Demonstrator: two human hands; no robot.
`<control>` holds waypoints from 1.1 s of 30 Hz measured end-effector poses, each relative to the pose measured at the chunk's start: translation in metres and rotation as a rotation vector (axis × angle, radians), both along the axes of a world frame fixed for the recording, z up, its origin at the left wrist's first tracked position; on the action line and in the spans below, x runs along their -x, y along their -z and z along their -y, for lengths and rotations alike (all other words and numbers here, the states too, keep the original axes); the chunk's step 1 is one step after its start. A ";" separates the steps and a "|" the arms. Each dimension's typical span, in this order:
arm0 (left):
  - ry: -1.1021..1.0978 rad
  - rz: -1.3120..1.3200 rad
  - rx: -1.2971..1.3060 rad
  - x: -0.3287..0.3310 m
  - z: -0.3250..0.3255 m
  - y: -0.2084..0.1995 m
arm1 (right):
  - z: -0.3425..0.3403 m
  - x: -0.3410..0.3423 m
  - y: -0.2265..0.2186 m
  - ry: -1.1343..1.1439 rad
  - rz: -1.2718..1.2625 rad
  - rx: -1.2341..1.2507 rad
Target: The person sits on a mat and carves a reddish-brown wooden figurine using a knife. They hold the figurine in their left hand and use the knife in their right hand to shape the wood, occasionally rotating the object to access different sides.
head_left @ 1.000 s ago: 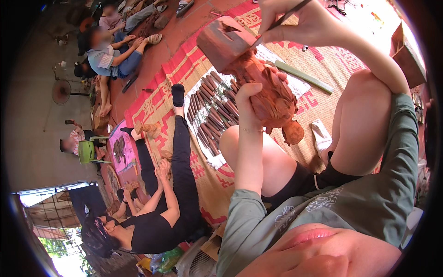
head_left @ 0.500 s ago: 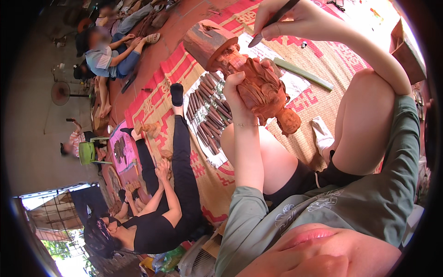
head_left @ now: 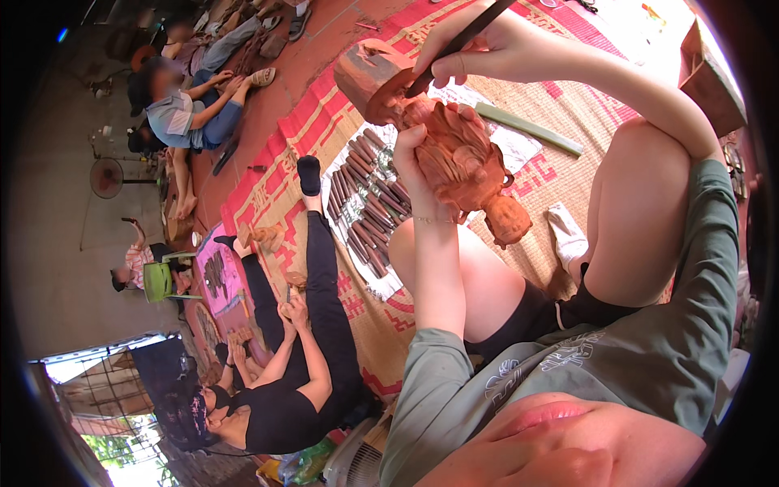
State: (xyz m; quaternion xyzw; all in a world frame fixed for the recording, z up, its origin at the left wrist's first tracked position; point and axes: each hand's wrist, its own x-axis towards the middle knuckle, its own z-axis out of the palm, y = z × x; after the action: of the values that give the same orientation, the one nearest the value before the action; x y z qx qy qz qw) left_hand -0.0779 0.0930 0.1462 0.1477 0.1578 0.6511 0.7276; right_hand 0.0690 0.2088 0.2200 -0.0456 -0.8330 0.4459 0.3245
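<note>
Since the left hand (head_left: pixel 412 156) clasps the carved figure (head_left: pixel 462 154) steady, the right hand (head_left: pixel 497 50) can angle its pinched dark tool (head_left: pixel 472 32), perhaps touching the figure's base (head_left: pixel 367 75).

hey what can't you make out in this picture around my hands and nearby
All in the head view:
- Far side of the carving: hidden by its own front.
- Most fingers of your left hand: behind the carving.
- Top end of the dark tool in your right hand: cut off by the upper edge.
- Dark thing held up near the green chair: too small to identify.
</note>
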 end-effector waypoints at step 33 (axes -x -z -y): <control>0.149 -0.092 -0.037 0.000 0.004 -0.005 | 0.008 -0.014 -0.021 0.167 -0.053 -0.362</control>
State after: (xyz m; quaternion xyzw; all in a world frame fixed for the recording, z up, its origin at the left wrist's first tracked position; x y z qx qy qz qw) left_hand -0.0778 0.0895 0.1508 0.2021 0.1673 0.5906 0.7631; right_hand 0.0826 0.2012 0.2413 -0.0435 -0.8839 0.2617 0.3851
